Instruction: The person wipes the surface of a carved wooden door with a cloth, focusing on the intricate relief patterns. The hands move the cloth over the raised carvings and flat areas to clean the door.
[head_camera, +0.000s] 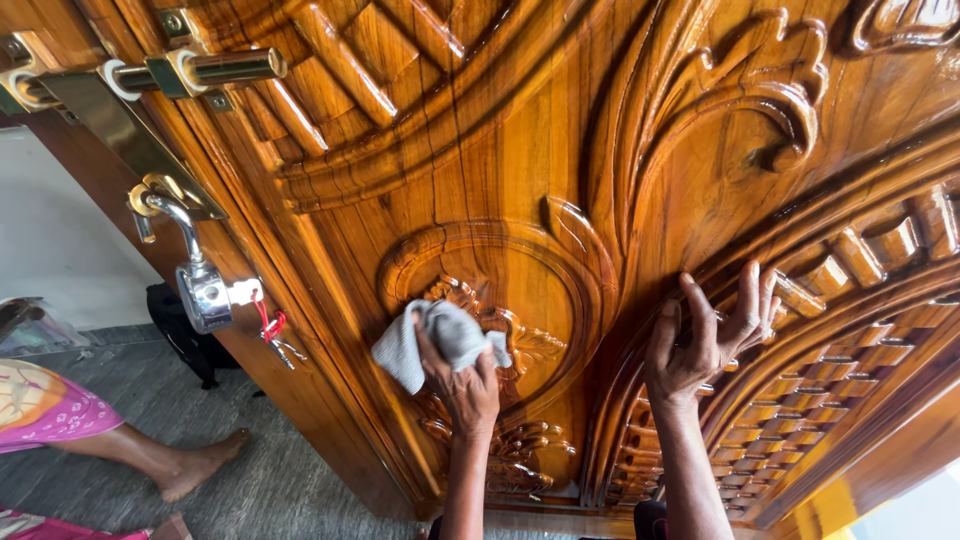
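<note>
Two hands are up on the carved wooden door (560, 150). Far left, someone else's bare foot (200, 465) rests on the grey floor (270, 490), and a padlock (205, 292) with keys (275, 335) hangs from the brass latch (130, 130). The left hand (465, 385) bunches a grey cloth (435, 340) tight against the carved oval, pressing it into the grooves. The right hand (705, 340) lies flat with fingers spread, holding nothing, seemingly bracing on the glossy, varnished wood.

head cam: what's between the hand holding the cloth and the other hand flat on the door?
Only carved door: a raised curved moulding runs down between the left hand, which grips the grey cloth, and the right hand. Nothing loose there.
</note>
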